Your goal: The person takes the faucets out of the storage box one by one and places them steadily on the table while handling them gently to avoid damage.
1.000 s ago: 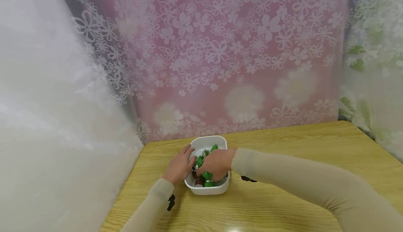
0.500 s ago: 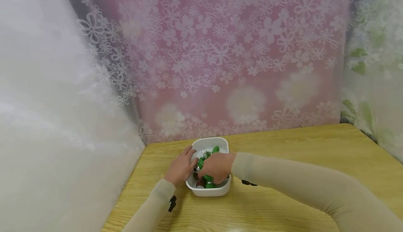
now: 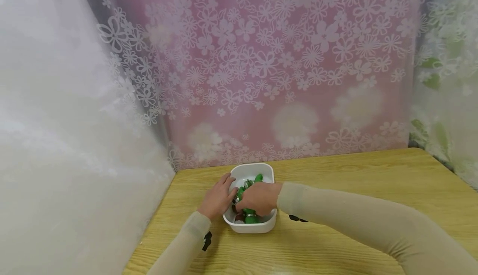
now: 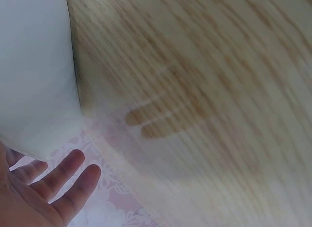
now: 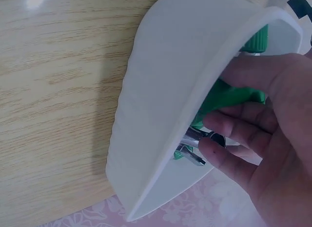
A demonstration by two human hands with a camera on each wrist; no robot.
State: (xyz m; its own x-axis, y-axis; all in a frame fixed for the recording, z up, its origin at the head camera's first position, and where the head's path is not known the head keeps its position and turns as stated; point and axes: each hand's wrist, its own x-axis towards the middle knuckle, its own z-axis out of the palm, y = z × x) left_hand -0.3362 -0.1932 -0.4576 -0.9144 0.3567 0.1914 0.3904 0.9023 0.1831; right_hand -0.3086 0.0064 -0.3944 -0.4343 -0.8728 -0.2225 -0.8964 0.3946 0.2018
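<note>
A white tub point(image 3: 257, 228) holds several green pieces with shiny metal parts and a dark red piece point(image 3: 240, 217) with a pale end. My right hand point(image 3: 259, 198) reaches down inside it. In the right wrist view, thumb and fingers close around a smooth green piece point(image 5: 229, 97); its full shape is hidden by the hand. Near the fingertips lies a chrome fitting point(image 5: 192, 156), and a ribbed green knob point(image 5: 256, 41) shows above the thumb. At the tub's left rim rests my left hand point(image 3: 216, 198), its fingers extended and apart in the left wrist view.
The tub stands on a wood-grain table point(image 3: 347, 171), toward its back left. Behind hangs a pink flowered curtain point(image 3: 284, 80). White sheeting point(image 3: 74, 142) closes off the left side, and a pale leaf-patterned curtain point(image 3: 440, 80) the right.
The whole scene shifts slightly right and down as the head camera turns. The right hand shifts a little among the green pieces; the left hand keeps its place on the rim.
</note>
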